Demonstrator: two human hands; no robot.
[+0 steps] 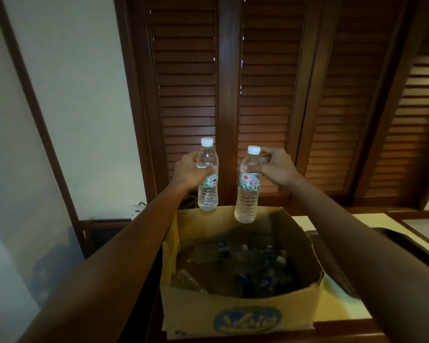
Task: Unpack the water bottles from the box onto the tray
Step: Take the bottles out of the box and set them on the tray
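Water bottles held above the cardboard box

Water bottles stand upright in both fists: left hand grips the left bottle mid-body, right hand pinches the right bottle near its cap. Below them, the cardboard box holds more bottles; a dark tray lies right of the right arm.

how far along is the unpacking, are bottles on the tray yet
None can be seen on the tray; only its dark edge shows at right, largely behind the arm. In hand: the left hand and right hand each hold one upright water bottle, left bottle and right bottle, above the box. Left: several bottles lying in the box.
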